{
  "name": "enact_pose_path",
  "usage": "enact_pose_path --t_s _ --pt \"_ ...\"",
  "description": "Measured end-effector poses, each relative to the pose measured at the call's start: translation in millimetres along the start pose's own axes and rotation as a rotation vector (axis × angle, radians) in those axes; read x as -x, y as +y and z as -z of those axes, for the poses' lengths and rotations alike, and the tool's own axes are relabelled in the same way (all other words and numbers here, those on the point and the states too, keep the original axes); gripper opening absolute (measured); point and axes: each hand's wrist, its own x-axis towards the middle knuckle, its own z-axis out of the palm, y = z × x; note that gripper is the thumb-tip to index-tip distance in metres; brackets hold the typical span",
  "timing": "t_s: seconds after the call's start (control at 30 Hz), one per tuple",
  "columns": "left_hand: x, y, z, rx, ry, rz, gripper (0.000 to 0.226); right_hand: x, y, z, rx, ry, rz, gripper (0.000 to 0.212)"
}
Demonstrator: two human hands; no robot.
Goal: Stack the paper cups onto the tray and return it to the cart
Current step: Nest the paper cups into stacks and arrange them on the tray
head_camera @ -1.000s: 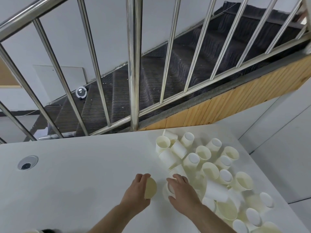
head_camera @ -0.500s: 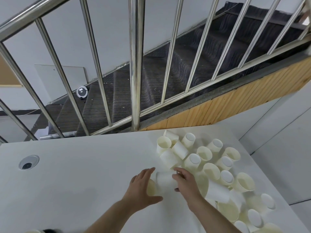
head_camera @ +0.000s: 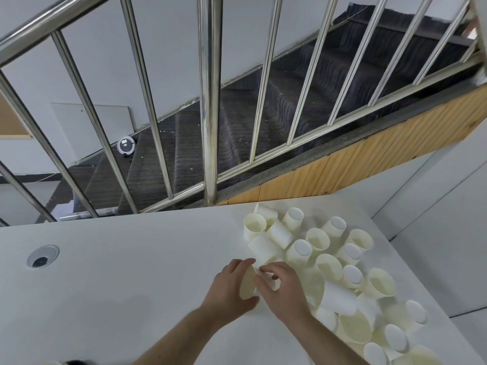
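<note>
Head view: left hand (head_camera: 228,288) wraps a paper cup (head_camera: 247,285) lying on its side, open mouth facing right. Right hand (head_camera: 283,288) meets it mouth-on, fingers curled over what looks like a second cup; that cup is mostly hidden, so this grip is uncertain. Long axis of the held cup runs left–right, in line between the hands. Loose cups (head_camera: 324,255) lie scattered on the white bench (head_camera: 131,272) just right of the right hand, which is nearer. No tray or cart visible.
</note>
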Motion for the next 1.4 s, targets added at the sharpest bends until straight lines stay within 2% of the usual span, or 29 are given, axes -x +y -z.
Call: enact_pose_path --t_s 0.13,0.33,0.57,0.67,0.73,0.87,0.97,1.4 --pt "0 0 -8 -0.055 -0.02 -0.02 0.08 -4 1 -2 0.055 0.01 0.002 0.01" --pt "10 -8 -2 -0.247 -0.113 0.057 0.092 -11 20 -2 0.187 -0.015 -0.181 0.021" --pt "20 -20 -3 -0.33 -0.227 0.167 0.087 -8 33 -10 0.338 -0.139 -0.244 0.03" --pt "22 -21 -3 -0.31 -0.259 0.175 0.079 -6 34 -13 0.419 -0.173 -0.186 0.034" --pt "22 -22 -2 -0.3 -0.256 0.172 0.074 -3 31 -11 0.524 -0.204 -0.096 0.046" --pt "23 -22 0 -0.275 -0.228 0.168 0.07 5 16 -12 0.647 -0.374 0.078 0.068" --pt "23 -21 1 -0.267 -0.204 0.154 0.07 8 12 -16 0.671 -0.44 0.115 0.071" --pt "58 13 33 -0.245 -0.037 0.065 0.07 42 -29 8 0.647 -0.251 0.236 0.069"
